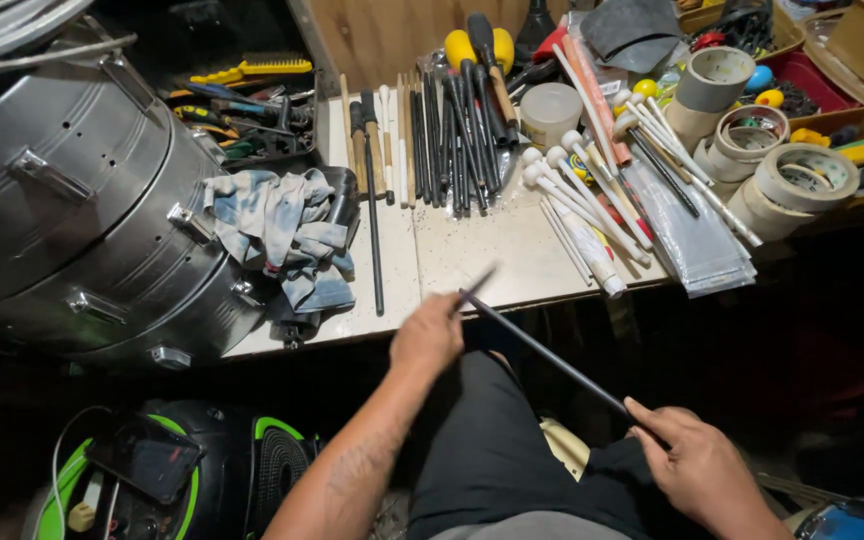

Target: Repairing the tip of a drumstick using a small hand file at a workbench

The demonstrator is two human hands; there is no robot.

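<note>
The right hand [697, 465] pinches the dark rod's [542, 350] end; the left hand [427, 335] grips a blurred thin tool [479, 282] at its tip, best kept steady.

Bare bench strip [492, 262] lies open between crumpled rag [287, 235] and white-tipped mallets [582, 200]

Thin tool [479, 282] above left hand [427, 335] motion-blurred; metal drum [82, 210] cut by left edge.

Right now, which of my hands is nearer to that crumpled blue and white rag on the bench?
Left. Your left hand is just below and to the right of the rag, at the bench edge. Your right hand is farther off, low over your lap, holding the thin dark rod.
</note>
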